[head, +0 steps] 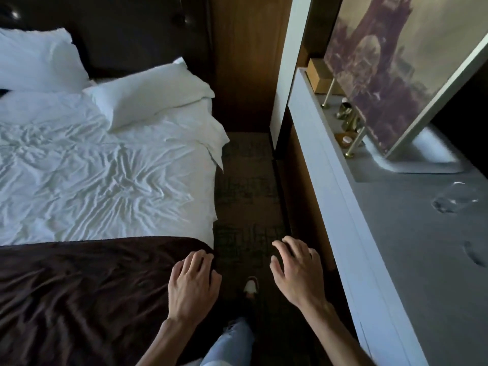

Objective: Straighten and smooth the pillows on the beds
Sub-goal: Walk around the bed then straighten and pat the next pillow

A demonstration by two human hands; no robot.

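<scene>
A white pillow [150, 93] lies askew near the right edge of the bed, by the dark headboard. A second white pillow [37, 62] leans against the headboard at the far left. Below them the white sheet [100, 180] is heavily wrinkled. A dark brown blanket [79, 291] covers the near part of the bed. My left hand [192, 283] hovers over the blanket's right corner, fingers curled and apart, holding nothing. My right hand [297, 270] is held over the carpeted aisle, fingers spread and empty. Both hands are well short of the pillows.
A narrow carpeted aisle [245, 186] runs between the bed and a grey-topped counter [412, 247] on the right. A framed picture [396, 75] leans on the counter, with a clear glass [454, 198] and brass fittings [346, 120] nearby. My foot [250, 287] shows below.
</scene>
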